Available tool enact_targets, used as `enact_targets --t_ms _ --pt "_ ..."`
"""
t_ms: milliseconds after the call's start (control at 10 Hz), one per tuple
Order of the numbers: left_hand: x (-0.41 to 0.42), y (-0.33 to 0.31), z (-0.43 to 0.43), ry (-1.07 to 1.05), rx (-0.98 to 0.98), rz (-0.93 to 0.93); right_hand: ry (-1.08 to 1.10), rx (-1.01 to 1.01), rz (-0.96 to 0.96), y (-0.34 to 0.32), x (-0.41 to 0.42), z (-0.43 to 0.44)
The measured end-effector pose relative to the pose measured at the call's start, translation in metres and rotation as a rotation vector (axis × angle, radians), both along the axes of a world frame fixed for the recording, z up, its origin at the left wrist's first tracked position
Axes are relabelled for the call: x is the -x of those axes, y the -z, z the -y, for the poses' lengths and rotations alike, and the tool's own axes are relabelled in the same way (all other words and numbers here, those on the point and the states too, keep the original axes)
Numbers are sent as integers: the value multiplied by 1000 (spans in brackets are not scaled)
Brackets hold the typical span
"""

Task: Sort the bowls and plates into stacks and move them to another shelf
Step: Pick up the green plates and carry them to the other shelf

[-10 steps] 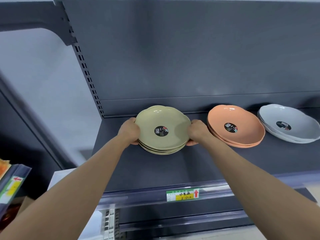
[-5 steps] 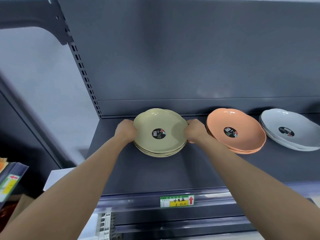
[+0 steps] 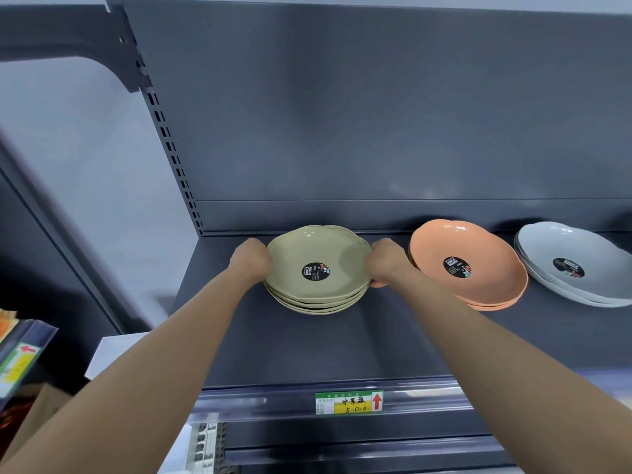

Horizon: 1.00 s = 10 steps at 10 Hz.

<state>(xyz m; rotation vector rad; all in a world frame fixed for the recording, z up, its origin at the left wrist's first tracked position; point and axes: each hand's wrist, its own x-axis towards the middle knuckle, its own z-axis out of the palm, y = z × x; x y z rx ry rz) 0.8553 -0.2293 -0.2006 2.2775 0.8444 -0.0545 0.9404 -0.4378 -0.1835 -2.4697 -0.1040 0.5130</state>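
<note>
A stack of several olive-green plates [image 3: 318,258], with a round black sticker on the top one, sits on the dark grey shelf [image 3: 307,343]. My left hand [image 3: 251,260] grips the stack's left rim and my right hand [image 3: 384,260] grips its right rim. To the right stands a stack of orange plates [image 3: 468,265], and further right a stack of white plates [image 3: 574,265] reaches the frame's edge.
The shelf's back panel rises just behind the stacks. A price label [image 3: 349,401] is fixed to the shelf's front rail. A perforated upright [image 3: 171,155] bounds the shelf on the left. Another shelf's edge with a label [image 3: 20,357] juts in at the lower left.
The green stack, held by both hands, has slid a little further back on the shelf. Both hands keep their hold on its rims.
</note>
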Motion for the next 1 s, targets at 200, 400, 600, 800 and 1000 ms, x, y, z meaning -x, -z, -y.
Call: enact_targets --t_ms 200,400,600,800,1000 --pt "-3 7 -1 -12 112 45 109 -186 -64 7 -1 -1" --pt "-3 6 1 -27 146 83 137 -202 -70 7 1 -3" --pt "-2 8 2 25 117 98 127 -139 -38 8 4 -3" --pt "3 13 -2 88 143 46 127 -158 -101 -1 10 -2" --pt "1 9 -3 44 -18 52 120 -139 -43 -3 22 5"
